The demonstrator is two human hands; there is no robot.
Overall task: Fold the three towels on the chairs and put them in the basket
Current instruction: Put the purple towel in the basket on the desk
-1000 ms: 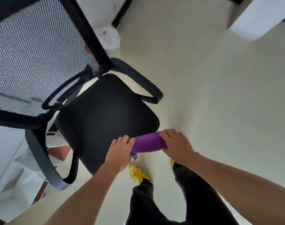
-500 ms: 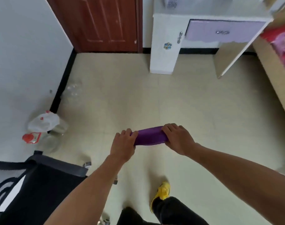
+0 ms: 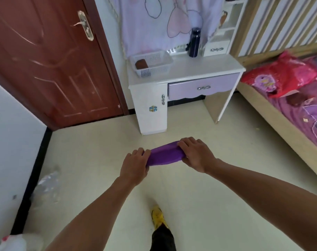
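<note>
a person is holding a folded purple towel point(image 3: 165, 156) out in front of the body, above the pale floor point(image 3: 99, 142), and is gripping it at both ends. the left hand point(image 3: 135, 164) is curling its fingers over the towel's nearer, lower end, and the right hand point(image 3: 196, 154) is wrapping its fingers over the farther, higher end, so the cloth is spanning the gap between the two hands as a short, thick band tilting up toward the right hand. beyond the hands a white desk point(image 3: 190, 67) is standing against the wall, its lilac drawer point(image 3: 202, 87) facing the person. a white perforated basket point(image 3: 150, 72) is sitting on the desk top, roughly straight ahead of the left hand and well apart from the purple towel; a folded brown towel point(image 3: 141, 64) is lying inside it, toward the end on the left hand's side. a dark bottle point(image 3: 194, 42) is standing upright farther back on the desk, ahead of the right hand. a reddish-brown door point(image 3: 45, 60) is filling the wall far out past the left hand, and a bed point(image 3: 266, 109) carrying a red plastic bag point(image 3: 295, 73) is running along the side beyond the right hand. below the hands, between the forearms, a yellow shoe point(image 3: 158, 217) is showing on the floor. a crumpled clear plastic bottle point(image 3: 47, 183) is lying out on the left hand's side, near the wall.
</note>
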